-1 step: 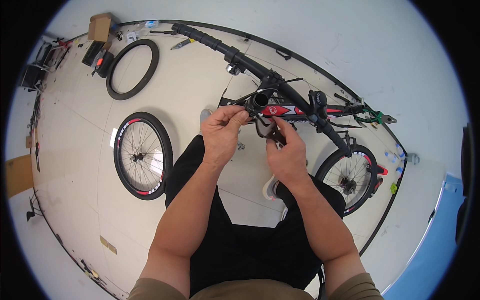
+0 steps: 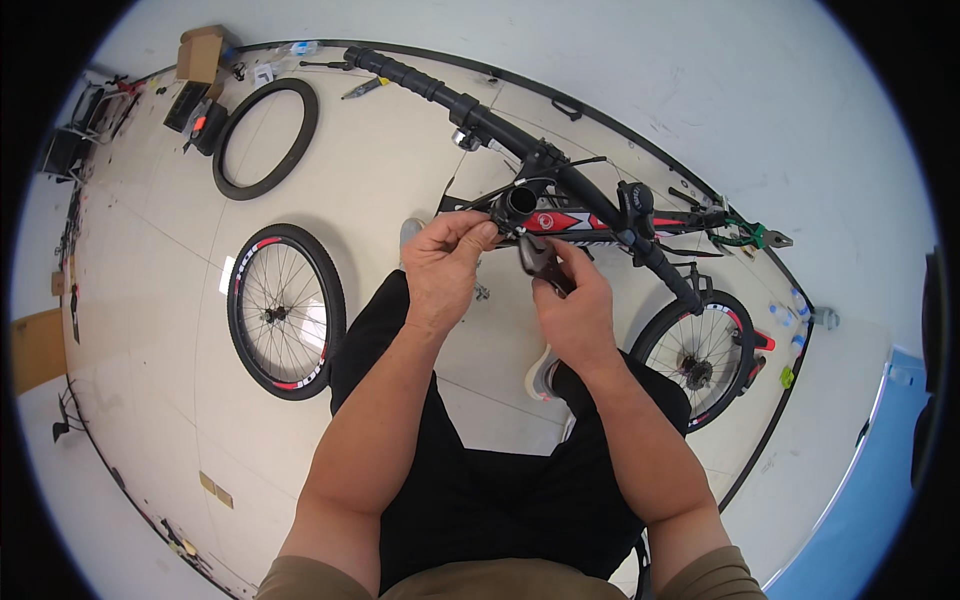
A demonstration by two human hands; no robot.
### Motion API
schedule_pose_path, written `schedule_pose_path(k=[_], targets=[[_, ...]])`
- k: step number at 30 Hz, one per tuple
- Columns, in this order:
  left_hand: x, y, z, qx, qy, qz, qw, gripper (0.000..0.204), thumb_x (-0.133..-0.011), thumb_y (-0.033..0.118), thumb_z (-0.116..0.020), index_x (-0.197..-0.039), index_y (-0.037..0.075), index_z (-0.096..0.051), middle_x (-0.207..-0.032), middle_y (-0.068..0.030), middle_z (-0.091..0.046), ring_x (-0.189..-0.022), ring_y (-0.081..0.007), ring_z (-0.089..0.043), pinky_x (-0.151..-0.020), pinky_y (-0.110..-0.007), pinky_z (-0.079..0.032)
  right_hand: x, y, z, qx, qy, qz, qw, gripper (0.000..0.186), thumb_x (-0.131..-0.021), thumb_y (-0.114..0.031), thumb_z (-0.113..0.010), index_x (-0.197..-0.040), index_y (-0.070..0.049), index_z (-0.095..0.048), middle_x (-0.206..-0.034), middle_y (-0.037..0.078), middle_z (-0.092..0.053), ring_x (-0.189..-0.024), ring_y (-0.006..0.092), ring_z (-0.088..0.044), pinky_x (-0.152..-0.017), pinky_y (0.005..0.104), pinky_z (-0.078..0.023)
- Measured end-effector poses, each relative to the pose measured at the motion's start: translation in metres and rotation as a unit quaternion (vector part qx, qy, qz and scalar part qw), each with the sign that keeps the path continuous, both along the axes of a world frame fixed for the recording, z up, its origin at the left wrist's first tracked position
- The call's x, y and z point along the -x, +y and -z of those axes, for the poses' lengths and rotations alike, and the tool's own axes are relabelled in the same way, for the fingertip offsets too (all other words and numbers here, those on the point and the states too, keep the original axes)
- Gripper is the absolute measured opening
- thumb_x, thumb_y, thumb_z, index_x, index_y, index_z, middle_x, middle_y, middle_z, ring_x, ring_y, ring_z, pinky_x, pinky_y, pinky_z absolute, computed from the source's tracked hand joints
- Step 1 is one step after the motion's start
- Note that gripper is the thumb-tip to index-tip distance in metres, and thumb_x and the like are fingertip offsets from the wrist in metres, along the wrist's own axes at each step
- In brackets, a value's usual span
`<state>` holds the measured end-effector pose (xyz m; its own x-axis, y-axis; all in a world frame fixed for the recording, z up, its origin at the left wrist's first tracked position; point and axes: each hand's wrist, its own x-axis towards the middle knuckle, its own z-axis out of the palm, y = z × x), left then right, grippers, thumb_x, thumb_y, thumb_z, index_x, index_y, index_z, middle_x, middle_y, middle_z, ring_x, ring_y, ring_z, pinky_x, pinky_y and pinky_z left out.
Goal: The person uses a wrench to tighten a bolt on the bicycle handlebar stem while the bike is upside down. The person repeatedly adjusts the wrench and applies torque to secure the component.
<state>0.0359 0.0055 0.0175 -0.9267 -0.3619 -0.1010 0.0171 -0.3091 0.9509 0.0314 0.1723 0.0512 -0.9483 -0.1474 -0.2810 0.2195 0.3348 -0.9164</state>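
Observation:
A red and black bicycle frame (image 2: 572,220) stretches rightward in front of me, with a black handlebar (image 2: 500,130) slanting above it. My left hand (image 2: 443,262) is closed in a pinch beside the open round tube end (image 2: 520,201) below the handlebar; the small part at its fingertips is hidden. In my right hand (image 2: 577,308), thumb and fingers grip a dark grey wrench (image 2: 538,256). Its head points up to the left, close to my left fingertips and just below the tube end. Whether it sits on a nut or bolt, I cannot tell.
A loose wheel (image 2: 335,300) stands left of my legs, and a bare tyre (image 2: 228,170) lies behind it. The rear wheel (image 2: 745,340) is at the right. Green-handled pliers (image 2: 770,238) rest near the frame's far end. A cardboard box (image 2: 200,55) stands at the far left.
The wrench has turned in my right hand, and its head has shifted slightly to the right. My left hand stays in place by the tube end.

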Motion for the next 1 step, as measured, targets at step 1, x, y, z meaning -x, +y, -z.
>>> schedule_pose_path(k=[1], targets=[[0.0001, -0.0006, 0.0016, 0.006, -0.004, 0.002, 1.0, 0.01, -0.094, -0.001, -0.069, -0.104, -0.005, -0.069, -0.091, -0.0099, -0.074, -0.081, -0.0141, -0.069, -0.078, -0.028, -0.058, 0.0005, 0.0001, -0.0007, -0.001, 0.001, 0.0, 1.0, 0.049, -0.083, -0.008, -0.07, -0.13, 0.002, -0.058, -0.109, 0.016, -0.069, -0.1, 0.0283, -0.065, -0.09, 0.0427, -0.049]])
